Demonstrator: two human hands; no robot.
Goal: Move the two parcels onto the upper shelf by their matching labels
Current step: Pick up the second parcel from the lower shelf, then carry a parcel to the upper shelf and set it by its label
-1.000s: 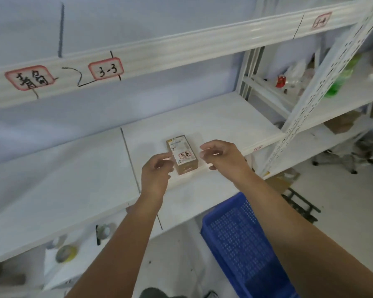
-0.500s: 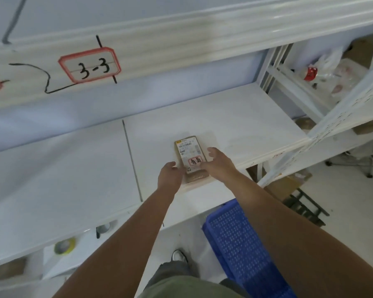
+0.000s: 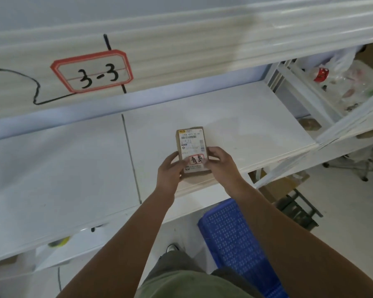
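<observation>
A small brown cardboard parcel [image 3: 191, 143] with a white shipping label and a red-framed handwritten tag lies near the front edge of the white lower shelf [image 3: 235, 125]. My left hand [image 3: 169, 171] grips its near left side and my right hand [image 3: 221, 164] grips its near right side. On the front rail of the upper shelf [image 3: 181, 46] sits a red-framed label reading "3-3" [image 3: 93, 72], up and to the left of the parcel. Only one parcel is in view.
A blue perforated plastic crate [image 3: 235, 237] stands on the floor below my right arm. The neighbouring rack [image 3: 342, 117] at the right holds plastic bags and a red-white item [image 3: 320, 74]. A dark seam [image 3: 130, 158] splits the lower shelf just left of the parcel.
Both hands have come in from beside the parcel and closed on its near end. The view has moved closer and tilted down, so the left-hand label is out of frame.
</observation>
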